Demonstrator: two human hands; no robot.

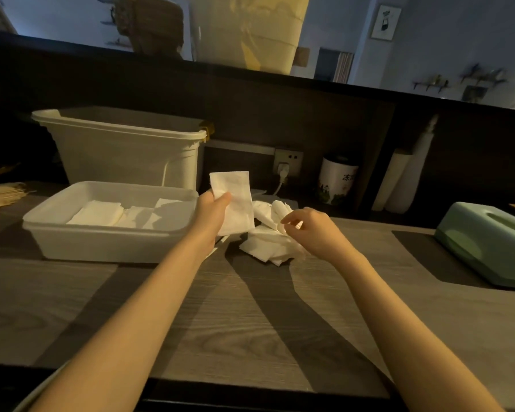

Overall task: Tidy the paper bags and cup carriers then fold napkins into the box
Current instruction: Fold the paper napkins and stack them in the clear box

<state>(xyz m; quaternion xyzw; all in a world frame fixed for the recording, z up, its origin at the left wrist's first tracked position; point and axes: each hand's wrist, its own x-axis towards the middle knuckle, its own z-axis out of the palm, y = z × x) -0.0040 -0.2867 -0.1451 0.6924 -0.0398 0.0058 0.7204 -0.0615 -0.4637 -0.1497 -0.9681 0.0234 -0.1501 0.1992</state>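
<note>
Holding a folded napkin [234, 200] up in our left hand [211, 211], right beside the box [107, 233], we curl our right hand's [309, 230] fingers loosely over the napkin pile [268, 242], gripping nothing.

**Dim counter, warm light from above and behind**

The scene is dim and warm-toned. Long dark arm shadows stretch forward over the tabletop [250, 307], and the white napkins [268, 242] look brightest. The far wall falls nearly black. Wide-angle bending tilts the edges; the background is soft and grainy.
</note>
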